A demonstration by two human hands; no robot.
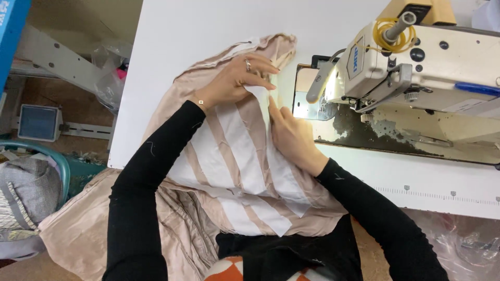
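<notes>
Beige fabric [208, 171] with white strips lies rumpled on table.

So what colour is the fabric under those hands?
Beige fabric with broad white stripes, clearest in the head view.

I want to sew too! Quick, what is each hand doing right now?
Left hand: open, fingers pressing flat on the beige fabric with white strips.
Right hand: open, lying flat on the same fabric.
</notes>
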